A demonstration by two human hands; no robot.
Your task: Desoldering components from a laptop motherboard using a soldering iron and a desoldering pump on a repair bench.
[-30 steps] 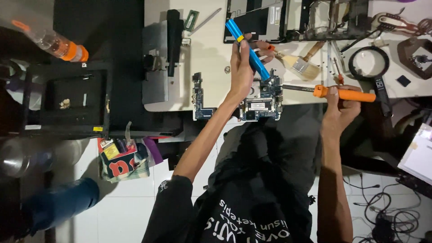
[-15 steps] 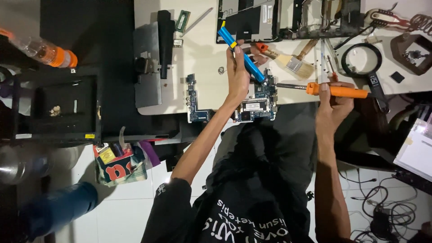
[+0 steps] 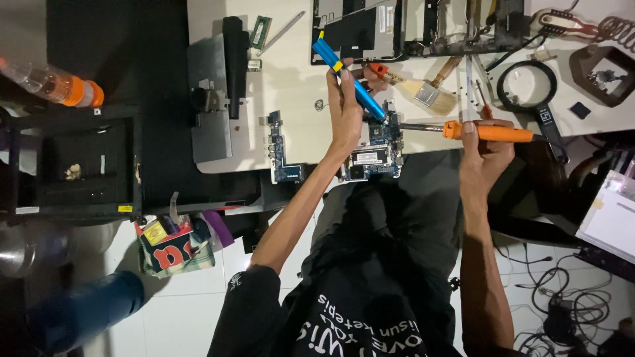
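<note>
White bench (image 3: 297, 79): one circuit board (image 3: 377, 149), two hands (image 3: 347, 109) (image 3: 486, 155), two tools (image 3: 347, 73) (image 3: 493, 133).

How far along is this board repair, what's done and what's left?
Done: the laptop chassis lies opened, and the circuit board is out on the table edge. In hand: the left hand holds a blue desoldering pump and the right hand an orange-handled soldering iron, both tips at the board. Left, probably: finishing that joint and refitting; a narrow second board also lies loose.
</note>
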